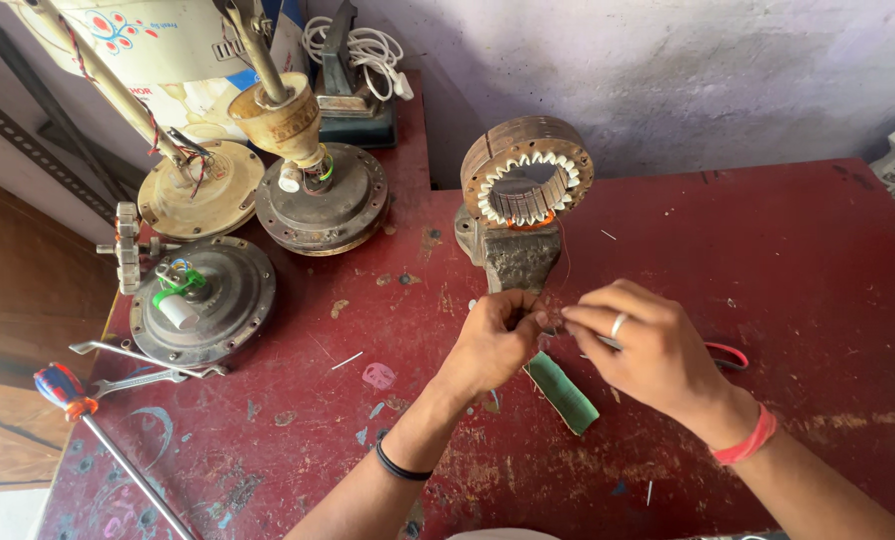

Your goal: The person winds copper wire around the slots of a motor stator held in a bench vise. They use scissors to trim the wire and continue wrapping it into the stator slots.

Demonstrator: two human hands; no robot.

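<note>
A rusty ring-shaped motor stator (528, 178) with white slot liners stands upright in a small bench vise (509, 258) on the red table (808, 260). A thin copper wire runs down from it toward my hands. My left hand (493, 343) and my right hand (643, 350), which wears a ring, meet just below the vise, fingertips pinched together on the fine wire. A green strip (562, 392) lies on the table under my hands.
Three round fan motor housings (204, 298) sit at the left, two with rods and wires. A screwdriver with a red and blue handle (66, 388) and a metal bracket (138, 365) lie at the left edge. A coiled white cord (366, 48) rests at the back.
</note>
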